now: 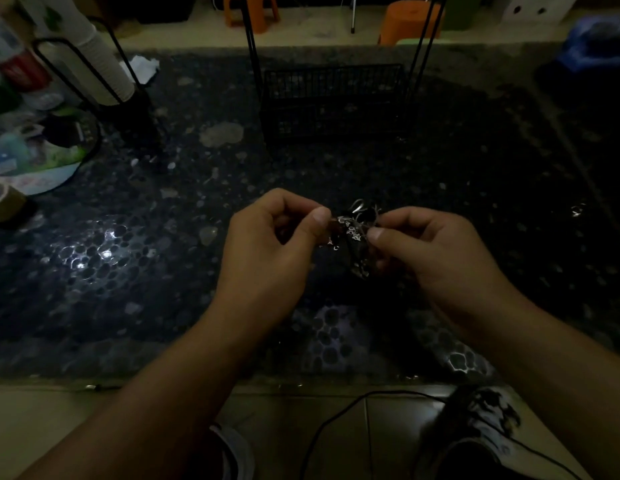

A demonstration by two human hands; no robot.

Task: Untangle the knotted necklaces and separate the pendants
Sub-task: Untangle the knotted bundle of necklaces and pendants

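The room is dim over a dark pebble-patterned table point(128, 244). I see my left hand point(267, 244) and right hand point(436, 251) each pinching the knotted necklaces point(353, 230), held between them above the table. The chains look light, limp and snag-prone; I'd grip loose strands beside the knot, not the pendants.

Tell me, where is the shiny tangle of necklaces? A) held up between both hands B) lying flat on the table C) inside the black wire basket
A: the left hand and right hand pinch the necklace tangle between them above the table.
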